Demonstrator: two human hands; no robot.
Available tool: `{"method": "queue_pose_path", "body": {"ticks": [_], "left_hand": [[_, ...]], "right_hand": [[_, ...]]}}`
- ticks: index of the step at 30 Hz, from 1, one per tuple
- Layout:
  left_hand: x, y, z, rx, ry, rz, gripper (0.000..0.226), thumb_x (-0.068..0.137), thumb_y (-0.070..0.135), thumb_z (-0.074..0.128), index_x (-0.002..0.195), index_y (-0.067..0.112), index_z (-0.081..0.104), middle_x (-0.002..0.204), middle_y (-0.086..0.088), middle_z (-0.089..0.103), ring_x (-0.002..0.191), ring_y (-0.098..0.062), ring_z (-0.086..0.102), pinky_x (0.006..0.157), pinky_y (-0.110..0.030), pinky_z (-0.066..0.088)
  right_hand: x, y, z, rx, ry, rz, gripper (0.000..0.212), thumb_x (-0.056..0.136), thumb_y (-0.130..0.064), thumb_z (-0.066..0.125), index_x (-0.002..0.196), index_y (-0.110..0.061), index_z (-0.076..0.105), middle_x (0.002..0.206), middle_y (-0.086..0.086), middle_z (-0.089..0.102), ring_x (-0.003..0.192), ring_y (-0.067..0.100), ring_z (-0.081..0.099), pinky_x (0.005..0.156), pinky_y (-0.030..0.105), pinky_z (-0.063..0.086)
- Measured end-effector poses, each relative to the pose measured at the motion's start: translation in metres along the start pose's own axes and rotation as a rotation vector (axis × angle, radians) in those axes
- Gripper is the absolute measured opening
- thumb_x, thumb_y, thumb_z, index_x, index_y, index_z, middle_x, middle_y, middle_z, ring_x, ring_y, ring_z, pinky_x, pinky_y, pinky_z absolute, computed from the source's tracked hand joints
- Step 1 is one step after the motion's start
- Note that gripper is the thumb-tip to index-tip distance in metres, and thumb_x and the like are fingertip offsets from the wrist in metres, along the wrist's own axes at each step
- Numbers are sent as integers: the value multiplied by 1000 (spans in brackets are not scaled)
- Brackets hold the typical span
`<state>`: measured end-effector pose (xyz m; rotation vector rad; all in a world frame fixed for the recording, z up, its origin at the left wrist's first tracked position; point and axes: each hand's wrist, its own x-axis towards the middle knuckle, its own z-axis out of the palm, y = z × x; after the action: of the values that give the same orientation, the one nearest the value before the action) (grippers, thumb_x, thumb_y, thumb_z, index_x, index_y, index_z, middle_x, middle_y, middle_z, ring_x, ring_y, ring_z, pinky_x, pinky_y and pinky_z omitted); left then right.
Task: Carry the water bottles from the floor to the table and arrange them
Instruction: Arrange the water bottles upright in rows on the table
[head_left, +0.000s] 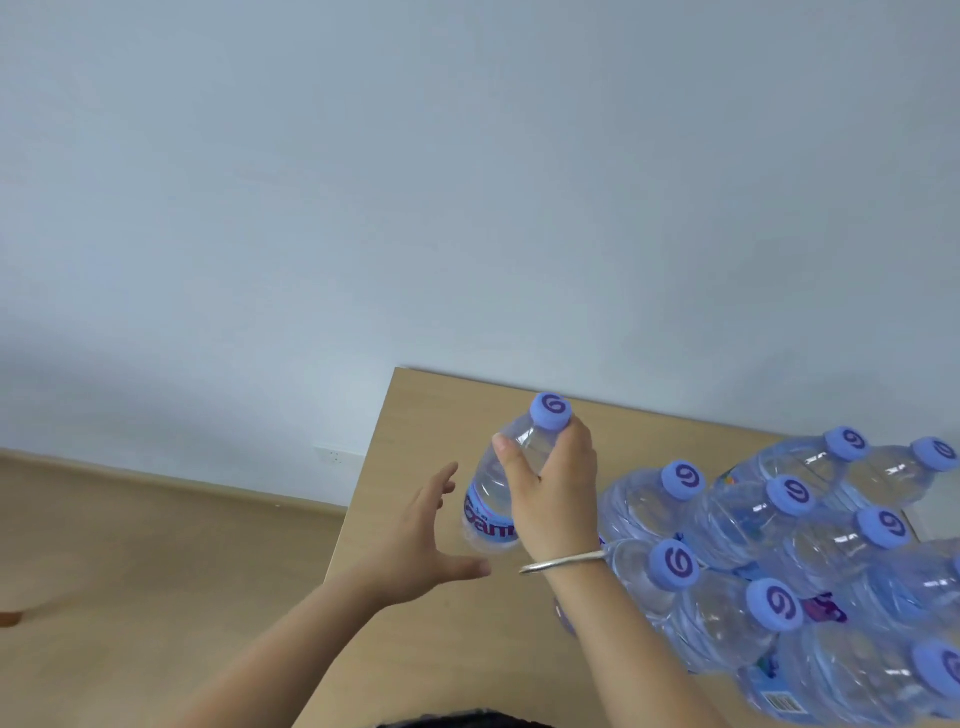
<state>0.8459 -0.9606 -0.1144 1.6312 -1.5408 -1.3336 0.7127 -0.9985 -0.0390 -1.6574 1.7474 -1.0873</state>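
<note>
My right hand (553, 499) grips the clear, blue-capped bottle (498, 488) (upright on the table (415, 415)), my left hand (415, 540) spread beside it.

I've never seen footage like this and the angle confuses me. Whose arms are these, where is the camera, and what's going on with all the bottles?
There is only one picture, taken by a wide-angle camera worn on a person's head, looking forward and down at their own arms. The right hand, with a bangle on its wrist, grips a water bottle just below its blue cap, over a wooden table. The left hand is open beside it, holding nothing. To the right, a cluster of water bottles stands close together. Left is the floor, behind a pale wall.
</note>
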Motion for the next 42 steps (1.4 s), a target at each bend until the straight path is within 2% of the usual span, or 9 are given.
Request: {"method": "queue_pose_path", "body": {"ticks": [3,8,12,14,19,22,27,34,42], "left_hand": [[-5,12,-9,-163,54,78,89,59,20,87,130,32,36,124,11,54,107,3,53,81,-7,40],[-22,34,-32,-370,26,145,62,51,23,85,107,15,59,97,-10,69,89,-29,66,78,-41,56],[-33,43,-48,-489,-157,170,37,59,20,79,93,17,66,85,-5,69,75,-16,64,67,-24,52],[-36,42,-57,-486,-205,162,37,60,26,77,94,16,66,88,-6,68,79,-18,62,71,-26,52],[-34,30,-74,-425,-188,102,54,57,25,81,106,15,61,95,-2,71,87,-15,66,75,-24,51],[-26,22,-86,-341,-200,94,60,58,27,82,112,16,59,104,0,71,100,-14,64,86,-25,49],[-2,1,-98,-271,-141,92,61,60,27,85,115,20,59,114,5,68,112,-8,59,99,-26,44],[63,-37,-109,-45,69,-12,70,51,34,89,112,35,54,102,20,65,97,14,55,77,-4,42],[139,-49,-112,-14,142,-40,66,52,31,88,109,28,54,83,24,60,73,9,56,54,-3,39]], "right_hand": [[11,-28,-12,162,-68,15,42,77,-37,71,103,-8,55,106,7,59,104,25,55,92,36,44],[32,-67,-29,324,-179,124,37,67,-46,74,88,-17,61,99,8,63,88,17,62,69,27,49],[51,-78,-39,552,-556,240,47,69,-37,71,107,-12,58,98,5,67,89,20,64,84,40,48],[55,-78,-39,571,-660,257,51,76,-29,72,118,-13,50,109,7,69,99,25,66,92,43,48],[54,-81,-23,579,-692,77,47,78,-19,68,116,-1,47,104,9,69,97,26,66,68,21,51],[58,-85,-10,504,-754,-35,54,73,-21,63,118,3,44,106,12,66,105,35,61,87,43,51],[76,-85,14,427,-805,-37,52,68,-18,66,114,-1,48,110,22,64,98,31,61,80,38,45],[122,-76,54,199,-822,-26,21,77,-1,69,91,-12,58,83,-2,58,78,9,53,73,18,43],[163,-69,86,5,-803,-50,15,77,-15,74,86,-20,64,80,-14,63,73,-8,56,72,6,44]]}}
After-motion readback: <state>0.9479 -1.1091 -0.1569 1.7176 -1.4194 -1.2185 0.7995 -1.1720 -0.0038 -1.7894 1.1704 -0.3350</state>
